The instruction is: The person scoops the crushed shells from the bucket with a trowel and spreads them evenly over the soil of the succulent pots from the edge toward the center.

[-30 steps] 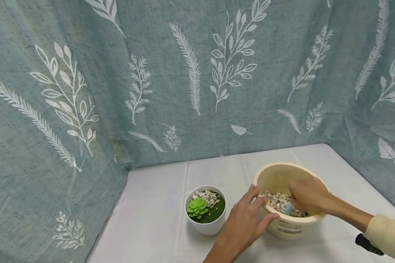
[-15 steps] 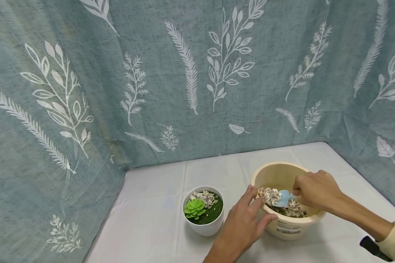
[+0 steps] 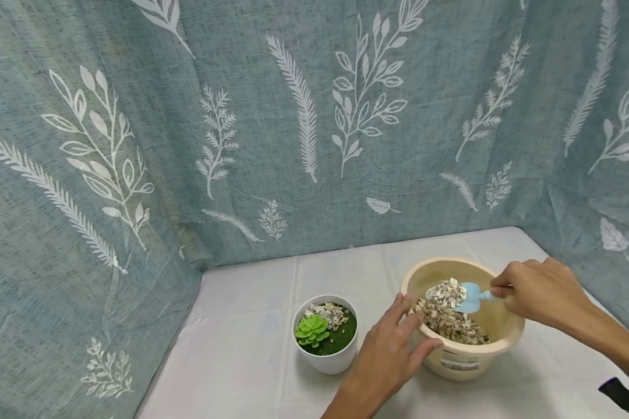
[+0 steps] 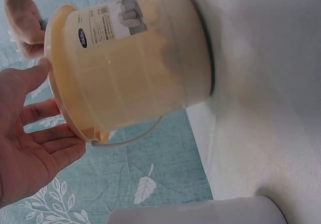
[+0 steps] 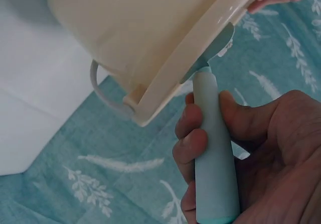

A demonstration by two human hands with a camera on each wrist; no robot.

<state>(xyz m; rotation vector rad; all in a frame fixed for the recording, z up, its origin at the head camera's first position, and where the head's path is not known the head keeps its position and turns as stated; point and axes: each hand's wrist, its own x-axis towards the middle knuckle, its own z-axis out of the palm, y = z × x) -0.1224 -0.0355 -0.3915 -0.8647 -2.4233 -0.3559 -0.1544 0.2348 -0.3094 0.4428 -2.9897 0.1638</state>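
Observation:
My right hand (image 3: pixel 542 291) grips the handle (image 5: pixel 215 148) of a light-blue hand trowel (image 3: pixel 469 298). Pale pebbles or shell bits (image 3: pixel 445 293) are heaped on the blade, which is over the mouth of a cream plastic bucket (image 3: pixel 463 349). Below it, more of the loose pieces (image 3: pixel 448 326) lie in the bucket. At the bucket's near left side, my left hand (image 3: pixel 388 349) holds the rim, thumb and fingers spread along it. To the left stands a white pot (image 3: pixel 329 362) with a bright green succulent (image 3: pixel 311 330), dark green soil or moss, and a patch of the same pale pieces.
A white cloth (image 3: pixel 241 349) covers the table. Teal curtains (image 3: pixel 272 145) with white leaf prints hang behind and at both sides. The bucket's grey bail handle (image 4: pixel 130 139) hangs down its side. A black strap (image 3: pixel 621 396) is at the right sleeve.
The trowel has come up out of the pieces in the bucket with a heap on its blade. My right hand has moved up and to the right. My left hand stays at the rim.

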